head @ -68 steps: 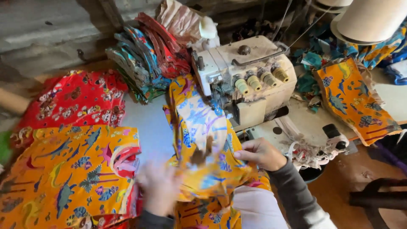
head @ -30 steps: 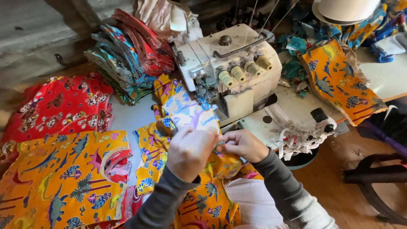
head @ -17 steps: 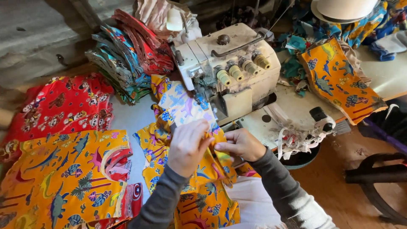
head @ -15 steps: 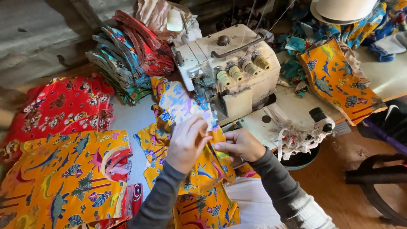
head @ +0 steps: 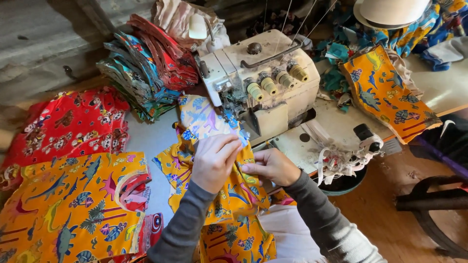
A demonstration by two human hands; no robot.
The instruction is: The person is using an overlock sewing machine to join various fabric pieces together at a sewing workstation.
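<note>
Pinching yellow printed fabric between both hands, beside overlock machine

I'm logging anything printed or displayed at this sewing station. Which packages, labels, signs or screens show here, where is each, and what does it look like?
None in view: no package, label, sign or screen shows.
The only print is the pattern on the cloth.
Yellow printed cloth: under both hands, at the cream sewing machine.
Red printed cloth: flat at far left.
Folded cloth stack: left of the machine, red and blue.
</note>
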